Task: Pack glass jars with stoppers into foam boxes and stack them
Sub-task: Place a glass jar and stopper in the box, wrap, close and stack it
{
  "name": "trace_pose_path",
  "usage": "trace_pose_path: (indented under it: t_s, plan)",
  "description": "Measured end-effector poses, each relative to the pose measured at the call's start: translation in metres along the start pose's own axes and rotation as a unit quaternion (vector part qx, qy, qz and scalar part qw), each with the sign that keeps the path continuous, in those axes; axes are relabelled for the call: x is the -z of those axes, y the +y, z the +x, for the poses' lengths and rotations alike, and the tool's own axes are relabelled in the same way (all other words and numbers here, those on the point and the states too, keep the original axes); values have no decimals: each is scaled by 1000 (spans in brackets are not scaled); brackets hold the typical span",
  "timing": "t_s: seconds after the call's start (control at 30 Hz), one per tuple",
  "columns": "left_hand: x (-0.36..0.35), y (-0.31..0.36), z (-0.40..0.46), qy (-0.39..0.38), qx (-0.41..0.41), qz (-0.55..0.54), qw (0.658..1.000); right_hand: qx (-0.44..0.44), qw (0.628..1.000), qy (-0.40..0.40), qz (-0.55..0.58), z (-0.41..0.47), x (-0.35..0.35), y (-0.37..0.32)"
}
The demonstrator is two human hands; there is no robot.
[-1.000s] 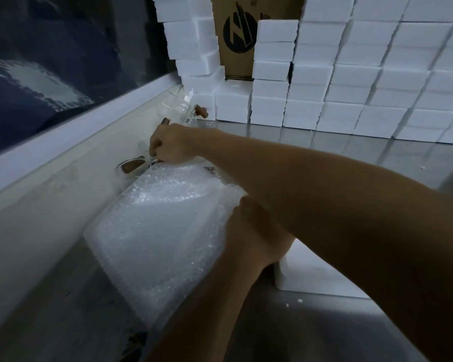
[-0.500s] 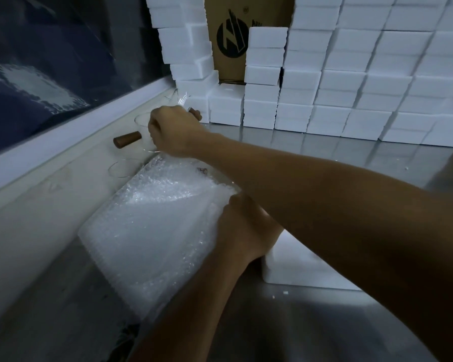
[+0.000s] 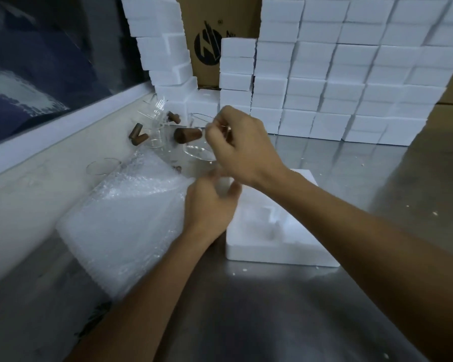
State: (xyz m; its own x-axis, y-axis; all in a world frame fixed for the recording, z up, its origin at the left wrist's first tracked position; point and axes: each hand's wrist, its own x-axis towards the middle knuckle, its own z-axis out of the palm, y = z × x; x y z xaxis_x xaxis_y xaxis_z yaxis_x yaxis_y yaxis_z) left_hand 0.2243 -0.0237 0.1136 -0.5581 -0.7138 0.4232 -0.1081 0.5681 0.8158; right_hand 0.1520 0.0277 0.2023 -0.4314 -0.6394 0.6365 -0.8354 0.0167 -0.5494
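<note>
My right hand (image 3: 239, 145) grips a clear glass jar (image 3: 198, 150) with a brown cork stopper (image 3: 187, 134), held tilted in the air above the table. My left hand (image 3: 211, 203) hovers just below it, fingers loosely curled, at the right edge of a stack of bubble wrap sheets (image 3: 123, 220). An open foam box half (image 3: 275, 228) with a moulded recess lies on the table to the right of my left hand. More glass jars (image 3: 157, 121) with cork stoppers (image 3: 137, 135) lie against the left wall, and one open jar (image 3: 102, 169) stands nearer.
A wall of stacked white foam boxes (image 3: 338, 82) fills the back, with a cardboard carton (image 3: 209, 40) behind it. The steel table (image 3: 272, 309) carries small foam crumbs. A pale ledge (image 3: 37, 142) and dark window run along the left.
My right hand lifted a jar from beside the left wall and carried it right, toward the foam box half. My left hand came off the bubble wrap edge and rose under the jar.
</note>
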Motion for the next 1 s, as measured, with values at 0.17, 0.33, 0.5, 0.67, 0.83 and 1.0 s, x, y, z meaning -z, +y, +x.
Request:
trace_pose_path:
  t_s: [0.17, 0.33, 0.5, 0.67, 0.83, 1.0]
  plan:
    - [15, 8, 1, 34, -14, -122, 992, -42, 995, 32, 88, -32, 34, 6]
    - [24, 26, -11, -92, -105, -175, 975, -39, 984, -7, 173, -53, 53, 12]
    - [29, 37, -15, -129, -100, -208, 964, -90, 963, -119, 225, -51, 71, 19]
    - [31, 42, -16, -111, -125, -144, 975, -161, 919, -218, 287, -45, 94, 19]
    - [28, 39, -18, -67, -191, -47, 978, -143, 937, -268, 172, -46, 109, 19]
    - [26, 33, -18, 6, -238, 55, 970, -108, 952, -251, 135, -46, 103, 19]
